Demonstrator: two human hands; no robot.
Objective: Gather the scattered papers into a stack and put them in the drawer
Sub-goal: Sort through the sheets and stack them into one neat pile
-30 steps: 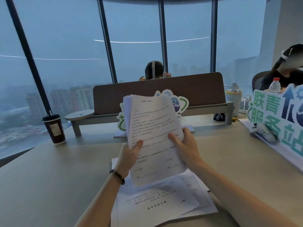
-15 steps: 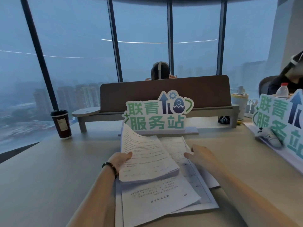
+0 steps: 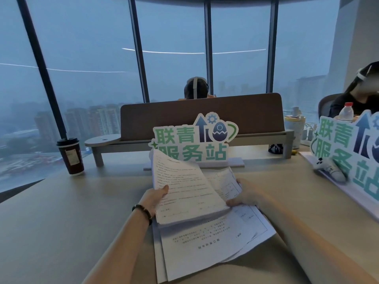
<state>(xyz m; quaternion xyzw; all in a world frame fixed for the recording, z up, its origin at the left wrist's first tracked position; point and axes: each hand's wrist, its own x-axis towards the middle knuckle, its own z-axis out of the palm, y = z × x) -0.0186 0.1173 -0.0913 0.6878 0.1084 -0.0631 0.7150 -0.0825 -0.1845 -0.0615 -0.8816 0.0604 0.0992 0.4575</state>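
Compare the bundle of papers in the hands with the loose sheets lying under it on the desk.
The held bundle is thick and squared up; the loose sheets lie fanned out and askew. The bundle's far end is raised off the desk, gripped by the left hand and right hand; the sheets lie flat. Both are white printed pages.

Matt white paper sheets (image 3: 205,249) lie on a smooth, matt, pale table (image 3: 61,222) beside a glossy paper cup (image 3: 70,156).

Head view, seemingly downward over desk (image 3: 61,222)
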